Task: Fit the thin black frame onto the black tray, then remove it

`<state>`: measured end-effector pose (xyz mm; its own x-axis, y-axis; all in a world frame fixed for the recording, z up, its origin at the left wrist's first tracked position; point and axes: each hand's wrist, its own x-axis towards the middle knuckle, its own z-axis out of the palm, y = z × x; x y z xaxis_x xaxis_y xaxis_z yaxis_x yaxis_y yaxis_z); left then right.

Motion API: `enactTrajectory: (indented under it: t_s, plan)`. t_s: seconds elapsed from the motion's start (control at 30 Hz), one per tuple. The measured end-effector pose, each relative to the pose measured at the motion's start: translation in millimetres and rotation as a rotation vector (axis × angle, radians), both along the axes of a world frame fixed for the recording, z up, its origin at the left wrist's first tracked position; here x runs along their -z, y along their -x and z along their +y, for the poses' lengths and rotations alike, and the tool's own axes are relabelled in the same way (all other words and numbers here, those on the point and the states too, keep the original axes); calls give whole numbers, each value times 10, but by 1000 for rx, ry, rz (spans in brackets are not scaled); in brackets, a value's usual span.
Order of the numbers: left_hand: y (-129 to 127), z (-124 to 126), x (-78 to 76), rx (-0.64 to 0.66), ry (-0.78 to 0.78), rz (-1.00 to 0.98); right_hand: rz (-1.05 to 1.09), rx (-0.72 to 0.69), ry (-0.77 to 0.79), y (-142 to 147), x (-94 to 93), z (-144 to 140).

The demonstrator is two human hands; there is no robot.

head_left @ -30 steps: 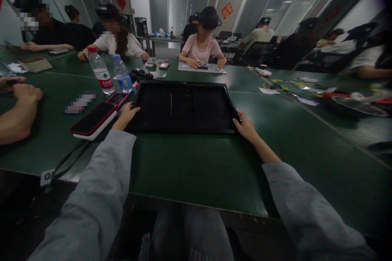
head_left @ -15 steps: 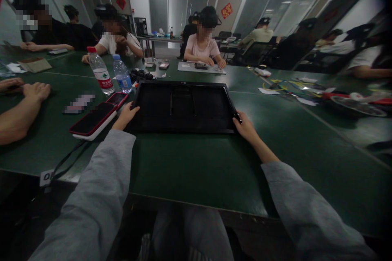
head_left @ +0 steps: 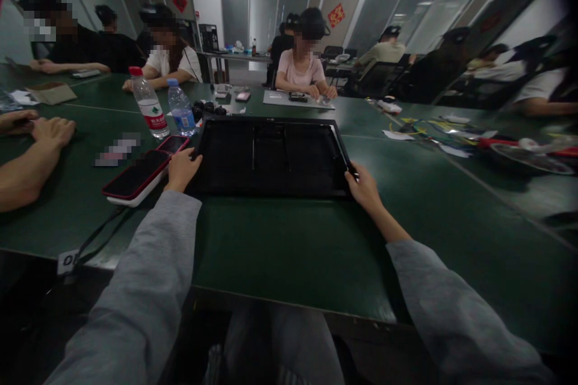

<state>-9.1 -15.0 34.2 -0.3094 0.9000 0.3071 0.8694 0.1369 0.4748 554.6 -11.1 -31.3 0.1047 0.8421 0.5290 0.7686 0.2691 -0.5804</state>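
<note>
A black rectangular tray-like panel with a raised rim and two upright ribs near its middle is in front of me, low over the table. My left hand grips its left edge, the thumb on top of the rim. At the opposite edge, my right hand holds the rim the same way. The fingers under the panel are hidden on both sides. Close by my left hand lies a dark-screened device with a red rim, resting on a white base.
Two water bottles, one red-capped and one blue-capped, stand beyond my left hand. Another person's hands rest at the left. Wires and papers lie right on the green table. Across it, a person works over a grey mat.
The panel's far edge sits slightly higher in view, and my left hand has shifted up a little with it. Both hands keep their hold. A person across the table has lowered a raised hand.
</note>
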Motion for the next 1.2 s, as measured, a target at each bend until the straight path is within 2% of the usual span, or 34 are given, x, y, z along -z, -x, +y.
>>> enactTrajectory:
  t_s: [0.3, 0.57, 0.7, 1.0, 1.2]
  plan:
    - [88, 89, 69, 57, 1, -68, 65, -12, 108, 6, 4, 0]
    - [98, 100, 71, 28, -6, -107, 146, -56, 120, -51, 76, 69]
    - [47, 89, 95, 10, -15, -95, 254, -85, 144, -80, 107, 118]
    - [21, 37, 58, 36, -3, 9, 430, -124, 197, -87, 20, 86]
    - [43, 25, 29, 39, 7, 46, 517, -92, 288, -45, -59, 37]
